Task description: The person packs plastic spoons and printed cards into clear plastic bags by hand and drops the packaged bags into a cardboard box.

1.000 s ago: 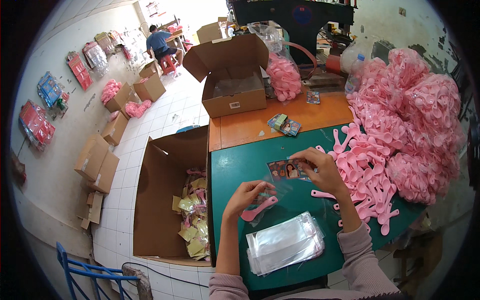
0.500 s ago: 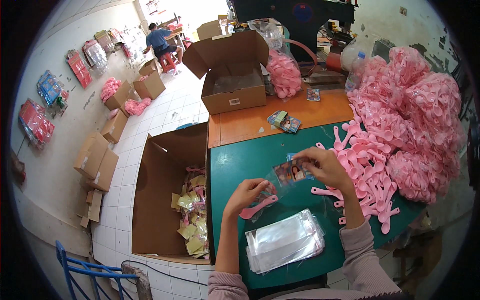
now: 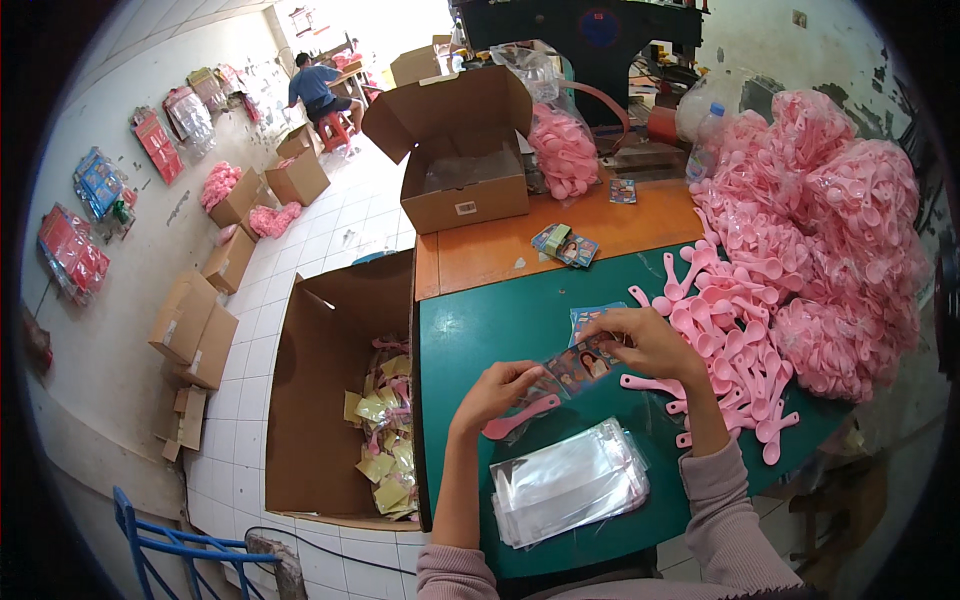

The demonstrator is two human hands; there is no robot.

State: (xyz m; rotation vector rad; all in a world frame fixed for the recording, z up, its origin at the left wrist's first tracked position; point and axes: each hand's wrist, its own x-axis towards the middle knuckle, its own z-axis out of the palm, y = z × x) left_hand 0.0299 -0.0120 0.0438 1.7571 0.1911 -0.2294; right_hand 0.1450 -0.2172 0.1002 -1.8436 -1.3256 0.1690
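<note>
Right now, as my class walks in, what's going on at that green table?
A person's left hand pinches a clear bag, with a pink spoon just below the fingers. The right hand holds a printed card at the bag; how far inside it is, I can't tell. A stack of clear bags lies in front, loose pink spoons to the right, and an open carton holding packets stands left.

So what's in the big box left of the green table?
In the box, clear bags, yellow squares and pink spoons lie jumbled together. Whatever is under that pile is covered, so I can't see it.
</note>
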